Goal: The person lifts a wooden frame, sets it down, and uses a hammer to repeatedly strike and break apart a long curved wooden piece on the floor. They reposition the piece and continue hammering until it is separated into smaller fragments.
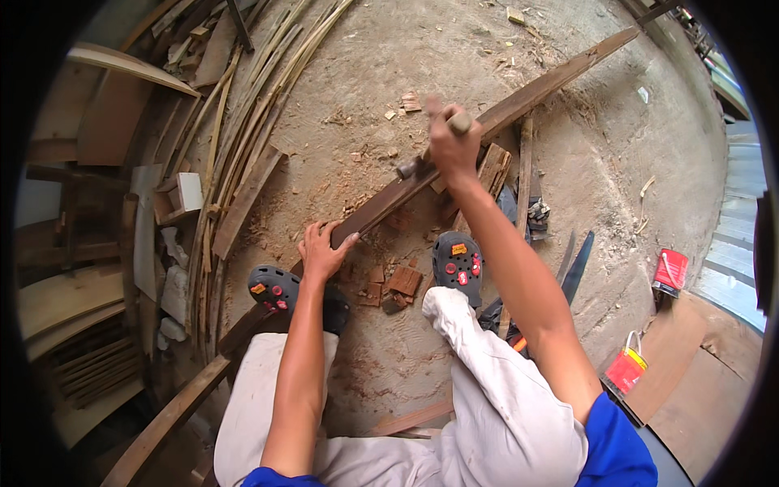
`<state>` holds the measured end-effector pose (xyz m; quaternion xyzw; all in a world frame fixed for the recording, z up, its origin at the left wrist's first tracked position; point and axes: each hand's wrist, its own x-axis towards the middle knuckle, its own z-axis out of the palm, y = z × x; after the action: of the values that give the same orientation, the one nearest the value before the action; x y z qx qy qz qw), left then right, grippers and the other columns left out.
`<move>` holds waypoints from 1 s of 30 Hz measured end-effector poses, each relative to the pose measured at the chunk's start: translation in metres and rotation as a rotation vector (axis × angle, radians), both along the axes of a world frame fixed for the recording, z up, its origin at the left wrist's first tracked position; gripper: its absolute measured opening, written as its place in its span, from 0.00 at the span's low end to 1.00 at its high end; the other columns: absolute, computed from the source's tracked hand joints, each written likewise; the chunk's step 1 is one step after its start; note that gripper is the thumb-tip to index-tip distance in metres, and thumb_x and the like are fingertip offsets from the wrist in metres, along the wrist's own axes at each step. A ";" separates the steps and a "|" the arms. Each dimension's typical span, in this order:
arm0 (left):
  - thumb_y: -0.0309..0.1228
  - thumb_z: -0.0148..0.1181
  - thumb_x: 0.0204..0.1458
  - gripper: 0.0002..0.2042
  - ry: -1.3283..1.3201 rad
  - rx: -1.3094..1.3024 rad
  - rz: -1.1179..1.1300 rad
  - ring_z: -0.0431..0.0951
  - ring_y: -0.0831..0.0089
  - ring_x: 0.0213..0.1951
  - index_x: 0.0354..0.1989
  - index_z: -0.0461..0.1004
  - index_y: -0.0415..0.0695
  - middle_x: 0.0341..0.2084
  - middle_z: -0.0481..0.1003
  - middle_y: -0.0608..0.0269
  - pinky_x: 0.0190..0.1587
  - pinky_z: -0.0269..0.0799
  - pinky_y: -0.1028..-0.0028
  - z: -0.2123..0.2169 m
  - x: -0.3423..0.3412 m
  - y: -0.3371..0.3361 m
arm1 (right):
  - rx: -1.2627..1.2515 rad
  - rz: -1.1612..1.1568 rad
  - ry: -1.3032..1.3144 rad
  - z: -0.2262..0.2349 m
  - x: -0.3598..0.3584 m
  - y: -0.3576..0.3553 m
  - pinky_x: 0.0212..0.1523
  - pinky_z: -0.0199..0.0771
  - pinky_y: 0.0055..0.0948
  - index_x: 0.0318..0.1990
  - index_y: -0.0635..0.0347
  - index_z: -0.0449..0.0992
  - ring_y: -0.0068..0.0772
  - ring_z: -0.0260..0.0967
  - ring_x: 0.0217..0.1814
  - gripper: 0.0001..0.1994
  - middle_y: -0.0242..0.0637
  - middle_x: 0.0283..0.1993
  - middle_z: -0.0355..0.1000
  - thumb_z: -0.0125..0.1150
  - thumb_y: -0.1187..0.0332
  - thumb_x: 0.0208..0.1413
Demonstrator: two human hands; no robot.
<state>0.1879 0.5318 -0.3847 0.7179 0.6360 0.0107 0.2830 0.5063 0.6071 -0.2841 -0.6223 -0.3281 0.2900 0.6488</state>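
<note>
A long dark wooden beam [389,199] runs diagonally from the lower left up to the far right. On its nearer part lies my left hand [321,253], gripping it with the thumb across the top and the fingers over the left edge. Farther along, my right hand [454,150] is closed round the wooden handle of a hammer [406,169], slightly blurred. The hammer's head is low over the beam, but whether it touches cannot be made out. Under the beam's near part is my left grey clog [274,288]; the right clog [458,264] stands beside it.
Wood chips and broken blocks [404,280] litter the ground between my feet. Long thin strips [272,97] and boards are stacked at left. A saw blade [578,264] lies right of my right forearm. Red cans [670,272] stand farther right, near plywood sheets [690,381].
</note>
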 end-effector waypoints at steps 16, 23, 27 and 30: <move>0.78 0.13 0.51 0.55 -1.284 -0.527 -0.111 0.76 0.74 0.39 0.54 0.75 0.42 0.33 0.77 0.61 0.44 0.70 0.71 0.073 0.225 0.116 | 0.033 0.444 -0.098 0.027 0.080 -0.014 0.64 0.64 0.38 0.52 0.66 0.75 0.42 0.66 0.61 0.52 0.46 0.56 0.72 0.19 0.22 0.57; 0.83 0.13 0.44 0.60 -1.454 -0.702 0.067 0.73 0.75 0.35 0.52 0.76 0.38 0.32 0.78 0.63 0.42 0.66 0.75 0.050 0.223 0.114 | 0.052 0.073 -0.081 0.069 0.127 0.042 0.75 0.41 0.52 0.70 0.68 0.53 0.49 0.46 0.76 0.55 0.52 0.73 0.52 0.15 0.22 0.57; 0.83 0.10 0.44 0.62 -1.585 -0.791 0.144 0.77 0.74 0.38 0.47 0.78 0.36 0.34 0.81 0.61 0.45 0.68 0.73 0.044 0.210 0.105 | -0.181 0.460 -0.210 0.067 0.058 0.019 0.77 0.20 0.48 0.74 0.64 0.38 0.49 0.24 0.80 0.53 0.52 0.77 0.29 0.13 0.23 0.57; 0.82 0.10 0.45 0.60 -1.557 -0.740 0.080 0.76 0.73 0.36 0.43 0.79 0.37 0.31 0.79 0.61 0.44 0.67 0.73 0.031 0.210 0.109 | -0.305 0.598 -0.223 0.095 0.053 0.028 0.78 0.09 0.48 0.75 0.66 0.27 0.47 0.11 0.83 0.55 0.48 0.81 0.16 0.10 0.24 0.57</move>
<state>0.3975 0.6405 -0.3537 0.3450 0.2483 0.3015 0.8535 0.5588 0.6352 -0.1892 -0.6162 -0.5176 0.4431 0.3951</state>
